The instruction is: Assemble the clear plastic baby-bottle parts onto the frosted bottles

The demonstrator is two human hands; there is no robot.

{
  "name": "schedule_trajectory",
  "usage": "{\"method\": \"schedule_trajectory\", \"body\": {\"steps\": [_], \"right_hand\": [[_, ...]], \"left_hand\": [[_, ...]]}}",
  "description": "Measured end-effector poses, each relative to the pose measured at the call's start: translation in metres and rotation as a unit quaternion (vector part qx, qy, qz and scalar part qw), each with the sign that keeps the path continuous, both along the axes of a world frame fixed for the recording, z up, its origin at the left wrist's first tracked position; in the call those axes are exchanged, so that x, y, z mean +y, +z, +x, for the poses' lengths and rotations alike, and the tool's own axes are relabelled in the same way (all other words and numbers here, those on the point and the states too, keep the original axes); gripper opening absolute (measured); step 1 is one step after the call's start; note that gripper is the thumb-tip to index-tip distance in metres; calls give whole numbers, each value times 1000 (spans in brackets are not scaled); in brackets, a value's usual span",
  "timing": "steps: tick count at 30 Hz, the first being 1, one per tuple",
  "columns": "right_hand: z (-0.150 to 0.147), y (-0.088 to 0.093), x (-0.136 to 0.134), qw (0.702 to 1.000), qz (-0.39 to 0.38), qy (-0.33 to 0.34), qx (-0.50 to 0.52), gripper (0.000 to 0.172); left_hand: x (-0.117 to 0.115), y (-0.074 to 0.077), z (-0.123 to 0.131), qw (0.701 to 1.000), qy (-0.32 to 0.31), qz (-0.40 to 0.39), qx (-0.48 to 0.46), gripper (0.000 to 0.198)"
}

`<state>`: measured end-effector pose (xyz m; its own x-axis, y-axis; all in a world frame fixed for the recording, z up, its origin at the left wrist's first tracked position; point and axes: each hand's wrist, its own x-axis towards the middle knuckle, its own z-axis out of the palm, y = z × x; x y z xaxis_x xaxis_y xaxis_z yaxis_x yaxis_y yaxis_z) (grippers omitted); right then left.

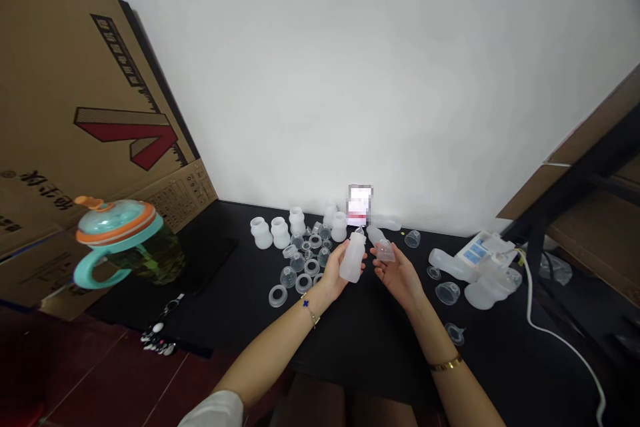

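My left hand (336,273) is wrapped round a frosted baby bottle (353,259), which stands nearly upright with a clear nipple (359,230) at its top. Just to the right, my right hand (399,275) holds a clear bottle cap (385,251) between thumb and fingers, apart from the bottle. Left of my hands lie several ring collars (278,295) and clear domed caps (289,277). Behind those stand several open, empty-looking bottles (261,232). More frosted bottles (449,264) lie on their sides at the right, near a loose cap (447,292) and a nipple (455,333).
A lit phone (360,205) leans on the white wall behind the black table (240,320). At the left stand a turquoise-lidded jug (145,243) and a large cardboard box (60,93). A white cable (550,333) runs down the right side, beside a dark metal frame (575,173).
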<state>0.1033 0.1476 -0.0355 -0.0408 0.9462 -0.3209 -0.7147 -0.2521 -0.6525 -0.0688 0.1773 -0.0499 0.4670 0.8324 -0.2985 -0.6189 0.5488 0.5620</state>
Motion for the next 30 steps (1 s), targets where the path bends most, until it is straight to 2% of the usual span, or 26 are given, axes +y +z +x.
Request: {"method": "schedule_trajectory", "body": {"steps": [6, 9, 15, 21, 30], "right_hand": [[2, -9, 3, 999, 26, -19, -5, 22], [4, -12, 4, 999, 33, -32, -7, 23], [6, -12, 6, 999, 18, -43, -17, 17], [6, -13, 8, 998, 24, -62, -18, 18], [11, -12, 8, 995, 4, -89, -46, 22]], "left_hand": [[-1, 1, 0, 1000, 3, 15, 12, 44], [-1, 2, 0, 1000, 0, 20, 14, 43], [-2, 4, 1, 999, 0, 33, 19, 38], [-4, 6, 1, 999, 19, 30, 25, 35], [-1, -3, 3, 999, 12, 25, 26, 32]]}}
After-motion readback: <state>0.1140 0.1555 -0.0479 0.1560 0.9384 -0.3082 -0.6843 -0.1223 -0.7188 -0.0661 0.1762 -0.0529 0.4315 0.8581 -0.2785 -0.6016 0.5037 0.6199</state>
